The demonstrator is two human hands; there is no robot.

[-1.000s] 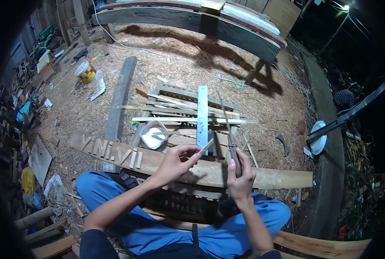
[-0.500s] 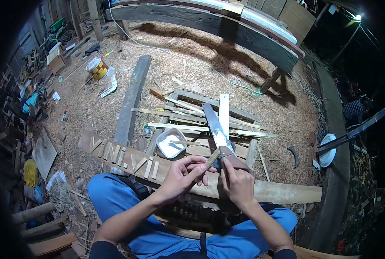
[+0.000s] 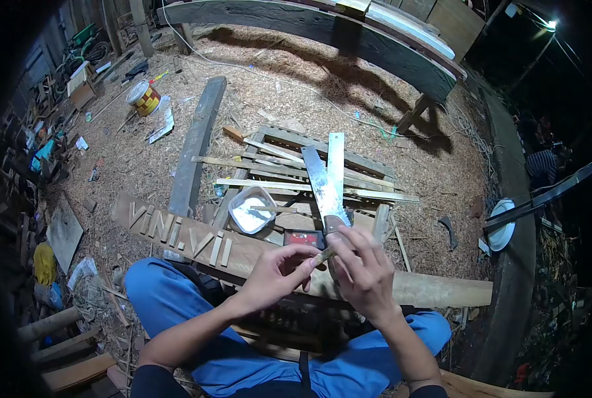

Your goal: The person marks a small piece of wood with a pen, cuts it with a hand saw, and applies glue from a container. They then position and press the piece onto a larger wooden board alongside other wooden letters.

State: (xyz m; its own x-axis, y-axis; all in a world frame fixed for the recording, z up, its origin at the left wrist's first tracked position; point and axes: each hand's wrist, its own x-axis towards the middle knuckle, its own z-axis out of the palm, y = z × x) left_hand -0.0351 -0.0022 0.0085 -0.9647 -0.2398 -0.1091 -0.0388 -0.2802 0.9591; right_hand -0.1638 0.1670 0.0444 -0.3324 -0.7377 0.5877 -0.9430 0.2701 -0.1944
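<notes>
Left hand [image 3: 277, 275] pinching a small wood strip [image 3: 324, 256], right hand [image 3: 367, 275] gripping a handsaw [image 3: 321, 189], both above a curved board [image 3: 435, 290]

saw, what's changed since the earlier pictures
The saw in the right hand turned from edge-on to showing its flat side, its tip swinging from right of the metal strip to its left. The left hand still holds the wood piece; the tub stayed put.
</notes>
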